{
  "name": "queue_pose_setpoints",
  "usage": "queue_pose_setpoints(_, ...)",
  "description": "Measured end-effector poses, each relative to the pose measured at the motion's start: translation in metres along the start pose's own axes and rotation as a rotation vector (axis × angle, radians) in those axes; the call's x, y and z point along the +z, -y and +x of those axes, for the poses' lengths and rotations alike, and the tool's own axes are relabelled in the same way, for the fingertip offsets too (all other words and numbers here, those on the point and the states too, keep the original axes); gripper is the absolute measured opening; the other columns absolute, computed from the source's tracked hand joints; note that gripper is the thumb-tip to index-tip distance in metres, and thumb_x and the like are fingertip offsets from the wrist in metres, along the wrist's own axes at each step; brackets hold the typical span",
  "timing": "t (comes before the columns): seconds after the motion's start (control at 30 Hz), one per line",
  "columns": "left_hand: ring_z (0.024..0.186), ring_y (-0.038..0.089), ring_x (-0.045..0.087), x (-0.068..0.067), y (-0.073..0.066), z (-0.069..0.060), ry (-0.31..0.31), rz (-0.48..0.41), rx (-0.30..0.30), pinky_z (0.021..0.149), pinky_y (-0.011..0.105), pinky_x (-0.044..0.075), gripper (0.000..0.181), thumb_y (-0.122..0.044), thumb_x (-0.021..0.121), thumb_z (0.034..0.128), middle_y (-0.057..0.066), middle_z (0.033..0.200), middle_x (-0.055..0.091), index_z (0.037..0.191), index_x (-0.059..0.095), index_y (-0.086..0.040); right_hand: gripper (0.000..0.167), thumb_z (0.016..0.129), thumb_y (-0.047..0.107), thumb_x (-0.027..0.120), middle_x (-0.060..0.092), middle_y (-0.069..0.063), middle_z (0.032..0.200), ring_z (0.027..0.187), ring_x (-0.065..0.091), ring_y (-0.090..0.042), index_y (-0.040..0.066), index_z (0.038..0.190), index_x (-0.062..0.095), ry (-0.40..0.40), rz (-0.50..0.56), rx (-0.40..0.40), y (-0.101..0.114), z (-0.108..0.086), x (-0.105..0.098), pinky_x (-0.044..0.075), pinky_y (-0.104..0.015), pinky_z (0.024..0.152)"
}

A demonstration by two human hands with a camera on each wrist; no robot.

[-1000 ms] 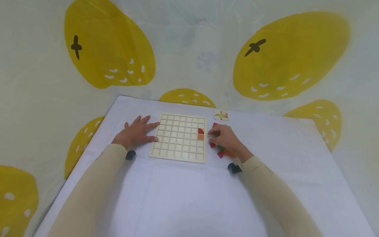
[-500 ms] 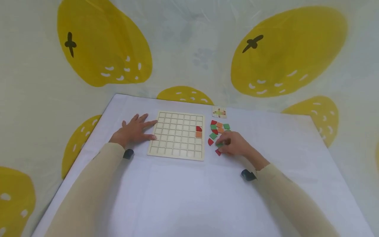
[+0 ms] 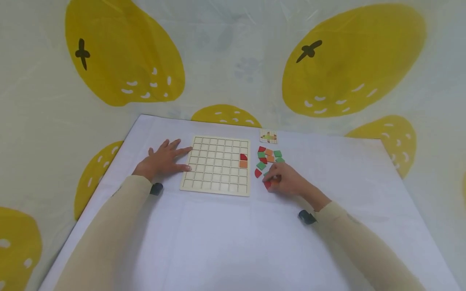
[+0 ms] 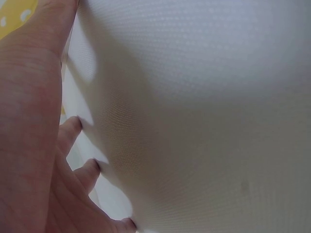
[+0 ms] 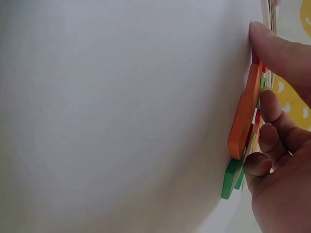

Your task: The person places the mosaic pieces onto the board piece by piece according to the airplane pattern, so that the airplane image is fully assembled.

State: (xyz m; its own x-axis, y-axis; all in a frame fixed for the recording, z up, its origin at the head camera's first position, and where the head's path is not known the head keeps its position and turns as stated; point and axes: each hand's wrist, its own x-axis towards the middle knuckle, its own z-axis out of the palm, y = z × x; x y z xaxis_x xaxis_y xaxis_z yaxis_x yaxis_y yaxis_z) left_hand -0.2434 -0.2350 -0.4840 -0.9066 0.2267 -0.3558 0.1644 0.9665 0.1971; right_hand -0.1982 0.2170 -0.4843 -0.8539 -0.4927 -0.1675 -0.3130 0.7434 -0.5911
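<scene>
My left hand (image 3: 161,161) lies with spread fingers on the white table, its index finger and thumb touching the left edge of a pale wooden grid board (image 3: 214,190). On the board's right side sit a red quarter-round tile (image 3: 243,157) and an orange square tile (image 3: 243,164) just below it. Right of the board, my right hand (image 3: 287,180) has thumb and index finger on another red tile (image 3: 267,184), pinching it at the table; the other fingers are curled. In the right wrist view, orange tiles (image 5: 241,128) and a green tile (image 5: 231,179) lie beside those fingers.
Loose tiles, among them green (image 3: 261,165), orange (image 3: 270,159) and red (image 3: 258,173), lie between board and right hand. A small pattern card (image 3: 268,136) lies near the table's back edge. Behind hangs a pale sheet printed with yellow fruit shapes.
My right hand moved right and toward me over the loose tiles, then its index finger came down to the red tile. The left hand stays at the board's edge. The view shifted slightly.
</scene>
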Motion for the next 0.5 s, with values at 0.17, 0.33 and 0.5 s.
queue_pose_setpoints(0.17, 0.163, 0.048, -0.001, -0.0008, -0.0005, -0.0008, -0.004, -0.01, -0.003, 0.113, 0.089, 0.006, 0.092, -0.089, 0.055, 0.0814, 0.005, 0.179, 0.007, 0.161, 0.027, -0.053, 0.018, 0.086, 0.018, 0.086, 0.065, 0.0, 0.104, 0.106, 0.053, -0.019, 0.022, 0.103, 0.084, 0.006, -0.034, 0.036, 0.0024, 0.0041, 0.001, 0.052, -0.031, 0.083)
queue_pose_setpoints(0.33, 0.163, 0.048, -0.002, -0.0014, -0.0026, -0.0018, 0.008, -0.021, -0.001, 0.113, 0.089, 0.005, 0.092, -0.088, 0.055, 0.0824, 0.005, 0.179, 0.006, 0.161, 0.026, -0.052, 0.02, 0.086, 0.02, 0.087, 0.065, -0.002, 0.108, 0.11, 0.053, -0.021, 0.021, 0.105, 0.083, 0.004, -0.036, 0.078, 0.0032, 0.0045, 0.0017, 0.053, -0.032, 0.085)
queue_pose_setpoints(0.5, 0.163, 0.048, -0.001, -0.0008, -0.0027, -0.003, 0.003, -0.011, -0.004, 0.113, 0.089, 0.005, 0.091, -0.088, 0.056, 0.0827, 0.005, 0.179, 0.006, 0.161, 0.026, -0.053, 0.014, 0.087, 0.018, 0.085, 0.065, -0.005, 0.115, 0.116, 0.051, -0.024, 0.02, 0.1, 0.083, 0.005, -0.005, 0.086, 0.003, 0.0038, 0.0026, 0.055, -0.037, 0.091)
